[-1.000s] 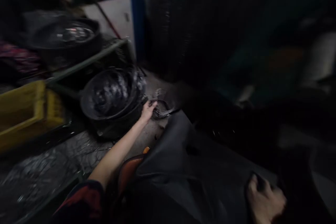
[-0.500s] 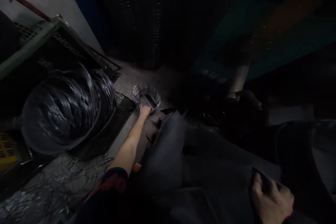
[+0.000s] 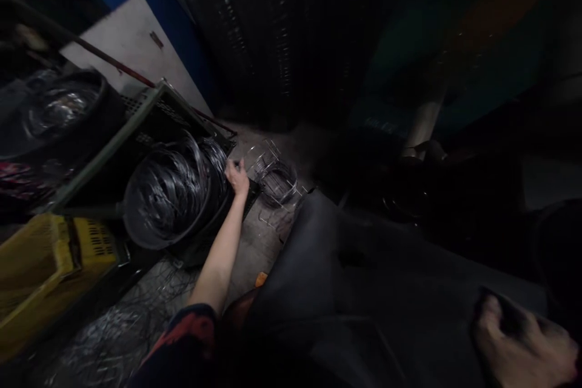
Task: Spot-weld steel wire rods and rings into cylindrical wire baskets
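My left hand (image 3: 237, 178) reaches forward, thumb and fingers apart and half curled. It is by the right side of a tilted bucket-like reel (image 3: 175, 191) full of dark, shiny wire. Just right of the hand, a round coil of wire (image 3: 278, 185) lies on the floor, with thin bent rods around it; whether the hand touches a loose strand, I cannot tell. My right hand (image 3: 525, 342) is at the lower right over dark cloth (image 3: 409, 309), its fingers curled against something dark that is too dim to name.
A dark green crate (image 3: 113, 154) stands behind the reel. A yellow crate (image 3: 27, 279) is at the left, with another wire reel (image 3: 59, 112) above it. Tangled wire (image 3: 118, 327) covers the floor at the lower left. A dim pipe (image 3: 425, 124) and machinery fill the right.
My left hand has come off the rim of the wire coil and moved left, towards the reel. The view has swung left, showing more crates. My right hand keeps its curled shape.
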A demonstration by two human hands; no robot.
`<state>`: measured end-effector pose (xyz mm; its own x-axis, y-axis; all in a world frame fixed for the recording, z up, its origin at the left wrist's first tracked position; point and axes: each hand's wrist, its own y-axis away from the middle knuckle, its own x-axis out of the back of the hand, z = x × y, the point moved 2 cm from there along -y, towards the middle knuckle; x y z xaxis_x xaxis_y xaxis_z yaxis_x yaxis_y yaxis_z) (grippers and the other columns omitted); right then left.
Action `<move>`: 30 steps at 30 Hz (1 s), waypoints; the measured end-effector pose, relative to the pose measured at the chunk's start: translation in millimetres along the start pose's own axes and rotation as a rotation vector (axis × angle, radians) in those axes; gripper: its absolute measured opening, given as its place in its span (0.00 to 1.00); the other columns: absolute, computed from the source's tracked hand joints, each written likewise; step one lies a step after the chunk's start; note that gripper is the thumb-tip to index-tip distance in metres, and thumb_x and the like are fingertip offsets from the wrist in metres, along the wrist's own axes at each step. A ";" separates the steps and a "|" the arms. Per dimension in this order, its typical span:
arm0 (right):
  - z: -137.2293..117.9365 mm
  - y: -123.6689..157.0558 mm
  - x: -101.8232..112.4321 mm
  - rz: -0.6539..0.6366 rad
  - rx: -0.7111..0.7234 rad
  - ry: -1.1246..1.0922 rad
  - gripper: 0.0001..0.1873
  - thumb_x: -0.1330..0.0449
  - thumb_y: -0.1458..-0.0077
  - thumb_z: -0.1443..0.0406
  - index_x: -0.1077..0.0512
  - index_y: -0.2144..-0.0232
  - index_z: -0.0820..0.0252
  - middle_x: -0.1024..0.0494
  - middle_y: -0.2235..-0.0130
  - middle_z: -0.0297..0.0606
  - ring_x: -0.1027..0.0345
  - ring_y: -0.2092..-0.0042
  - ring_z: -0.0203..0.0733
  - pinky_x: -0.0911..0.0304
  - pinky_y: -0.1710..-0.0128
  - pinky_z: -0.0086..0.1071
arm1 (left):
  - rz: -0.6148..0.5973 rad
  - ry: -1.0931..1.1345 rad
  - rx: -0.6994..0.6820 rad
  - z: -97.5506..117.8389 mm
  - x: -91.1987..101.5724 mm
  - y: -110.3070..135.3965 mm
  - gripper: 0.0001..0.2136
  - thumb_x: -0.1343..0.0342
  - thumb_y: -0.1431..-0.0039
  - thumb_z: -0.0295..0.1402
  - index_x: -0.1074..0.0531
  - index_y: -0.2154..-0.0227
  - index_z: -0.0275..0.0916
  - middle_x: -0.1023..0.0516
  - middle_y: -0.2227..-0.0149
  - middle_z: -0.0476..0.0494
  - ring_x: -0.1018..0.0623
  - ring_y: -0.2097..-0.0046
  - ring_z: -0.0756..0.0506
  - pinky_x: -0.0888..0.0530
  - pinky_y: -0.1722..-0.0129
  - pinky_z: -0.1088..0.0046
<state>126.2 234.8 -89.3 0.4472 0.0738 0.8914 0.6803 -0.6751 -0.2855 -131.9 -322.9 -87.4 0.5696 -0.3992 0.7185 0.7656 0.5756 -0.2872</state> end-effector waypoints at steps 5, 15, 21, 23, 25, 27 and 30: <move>-9.2 0.9 2.8 -0.035 0.049 0.034 0.16 0.46 0.59 0.53 0.24 0.72 0.53 0.31 0.73 0.52 0.31 0.63 0.63 0.38 0.67 0.50 | -0.019 0.097 0.082 17.1 -22.2 40.3 0.08 0.49 0.38 0.37 0.32 0.64 0.37 0.23 0.65 0.36 0.24 0.57 0.40 0.32 0.53 0.65; -11.7 -1.4 4.1 -0.083 0.007 0.062 0.17 0.45 0.58 0.54 0.24 0.71 0.57 0.28 0.71 0.56 0.30 0.61 0.64 0.37 0.63 0.51 | 0.085 0.360 -0.033 54.4 61.3 20.9 0.18 0.48 0.40 0.47 0.41 0.77 0.40 0.38 0.80 0.54 0.31 0.74 0.52 0.33 0.69 0.76; -101.3 7.8 54.9 -0.349 0.138 -0.476 0.32 0.48 0.45 0.49 0.36 0.44 0.60 0.30 0.46 0.52 0.36 0.44 0.53 0.40 0.45 0.45 | -0.179 1.127 -0.115 117.7 94.6 74.0 0.26 0.42 0.50 0.54 0.50 0.80 0.41 0.52 0.88 0.62 0.50 0.87 0.56 0.44 0.84 0.78; -128.1 9.2 68.7 -0.437 0.120 -0.751 0.33 0.57 0.40 0.48 0.46 0.37 0.57 0.34 0.41 0.49 0.36 0.43 0.48 0.38 0.46 0.43 | -0.367 1.271 -0.121 137.6 78.4 106.9 0.27 0.43 0.50 0.54 0.50 0.81 0.40 0.53 0.88 0.61 0.52 0.86 0.56 0.40 0.82 0.78; -135.4 4.6 72.5 -0.388 0.103 -0.875 0.32 0.63 0.37 0.48 0.45 0.38 0.55 0.33 0.41 0.46 0.36 0.43 0.46 0.37 0.47 0.42 | -0.576 1.251 -0.111 149.8 48.1 141.5 0.26 0.50 0.47 0.57 0.49 0.81 0.40 0.50 0.87 0.58 0.47 0.85 0.54 0.31 0.76 0.73; -124.2 1.9 67.8 -0.304 0.080 -0.834 0.28 0.57 0.37 0.49 0.38 0.42 0.54 0.30 0.44 0.43 0.37 0.43 0.45 0.41 0.44 0.42 | -0.711 0.998 -0.163 155.4 12.2 172.5 0.25 0.59 0.44 0.59 0.42 0.81 0.41 0.37 0.82 0.52 0.33 0.78 0.49 0.25 0.66 0.65; -100.2 14.5 59.3 -0.176 -0.004 -0.641 0.20 0.47 0.40 0.53 0.29 0.50 0.54 0.26 0.50 0.42 0.35 0.46 0.46 0.43 0.43 0.44 | -0.764 0.605 -0.392 157.9 -21.4 200.5 0.17 0.46 0.48 0.49 0.27 0.65 0.41 0.24 0.62 0.43 0.24 0.56 0.40 0.29 0.48 0.55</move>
<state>104.4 155.9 -5.3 0.5872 0.6046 0.5383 0.7733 -0.6155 -0.1522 -37.8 -86.2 -60.3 -0.1341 -0.9109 0.3902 0.9660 -0.2079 -0.1535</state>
